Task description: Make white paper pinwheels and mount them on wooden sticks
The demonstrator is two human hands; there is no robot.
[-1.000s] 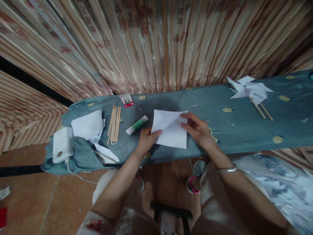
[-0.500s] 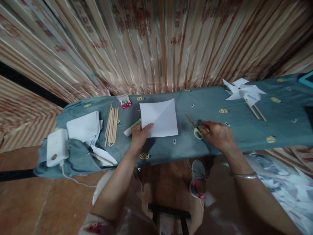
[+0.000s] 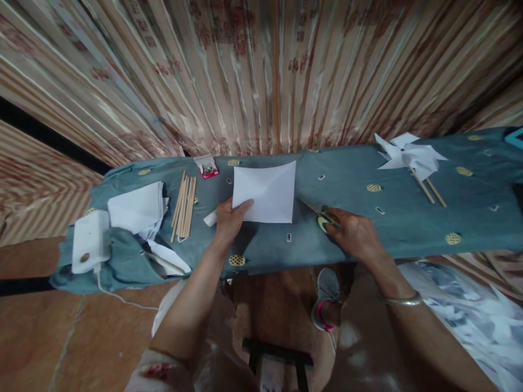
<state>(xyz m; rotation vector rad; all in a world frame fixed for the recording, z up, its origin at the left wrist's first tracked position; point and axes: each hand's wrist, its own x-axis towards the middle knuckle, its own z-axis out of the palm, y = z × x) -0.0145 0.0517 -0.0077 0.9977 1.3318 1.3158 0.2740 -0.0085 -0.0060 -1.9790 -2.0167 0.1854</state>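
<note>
My left hand [image 3: 232,215] grips a white square sheet of paper [image 3: 267,193] by its lower left corner, thumb on top. Faint crease lines run across the sheet, which is tilted up off the cloth. Beneath and beside that hand lies a white and green tube [image 3: 210,219], partly covered. My right hand [image 3: 354,231] is closed on the scissors [image 3: 322,218], which have pale green handles. Their blades point up and left towards the sheet, apart from it. Whether the blades are parted is hard to make out.
Left on the cloth-covered table [image 3: 339,185] are wooden sticks [image 3: 184,207], stacked white paper [image 3: 139,207], a red box of small metal pieces [image 3: 208,167] and a white device [image 3: 90,242] with a cable. Paper pinwheels [image 3: 408,152] on sticks lie at the right. A bag of white paper pieces [image 3: 469,321] stands below.
The scissors have been lifted and moved left towards the paper by my right hand, with fingers now further round the handles. The paper has tilted slightly in my left hand.
</note>
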